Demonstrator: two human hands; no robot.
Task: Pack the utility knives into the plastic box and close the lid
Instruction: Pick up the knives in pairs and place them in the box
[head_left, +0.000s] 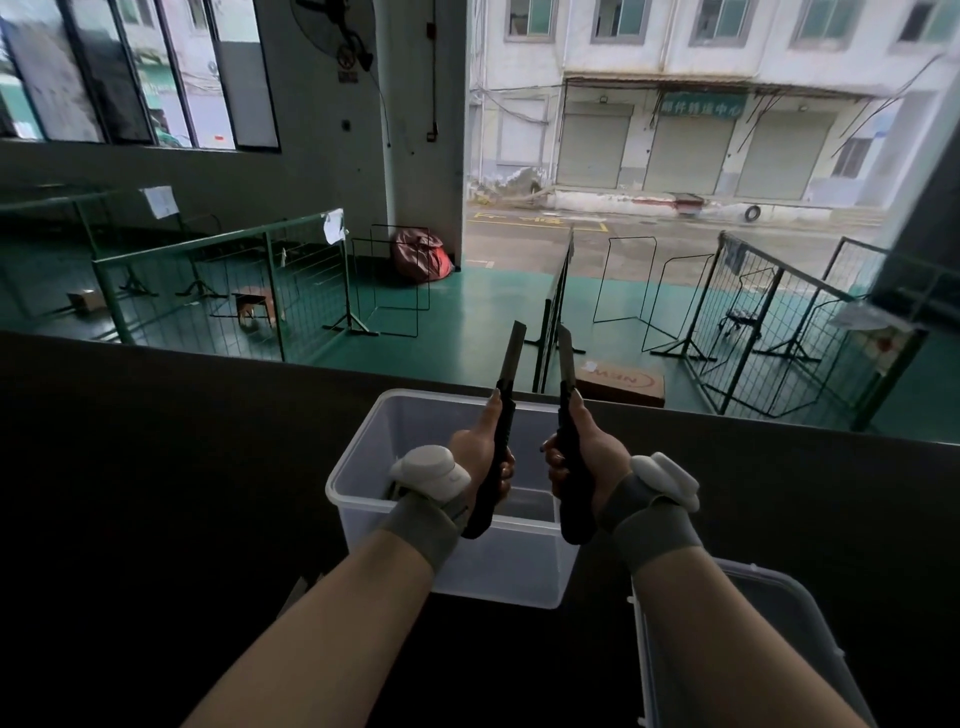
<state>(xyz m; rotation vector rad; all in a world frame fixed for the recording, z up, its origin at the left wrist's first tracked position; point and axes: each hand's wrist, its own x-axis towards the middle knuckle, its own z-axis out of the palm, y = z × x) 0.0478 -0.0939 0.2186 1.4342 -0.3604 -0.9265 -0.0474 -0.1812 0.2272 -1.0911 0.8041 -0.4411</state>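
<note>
A clear plastic box (363, 499) stands open on the dark table, straight ahead of me. My left hand (480, 452) grips a black utility knife (506, 395) upright above the box, its long blade pushed out and pointing away from me. My right hand (587, 457) holds a second black utility knife (567, 374) the same way, blade extended, just right of the first. The two knives are close but apart. The box's clear lid (769, 649) lies flat on the table at the lower right, under my right forearm. What lies on the box floor is mostly hidden by my hands.
The dark table (156, 493) ends at a far edge beyond the box. Past it, a green floor holds wire fence panels (779, 332), a cardboard box (623, 382) and a red sack (421, 254). White trackers sit on both wrists.
</note>
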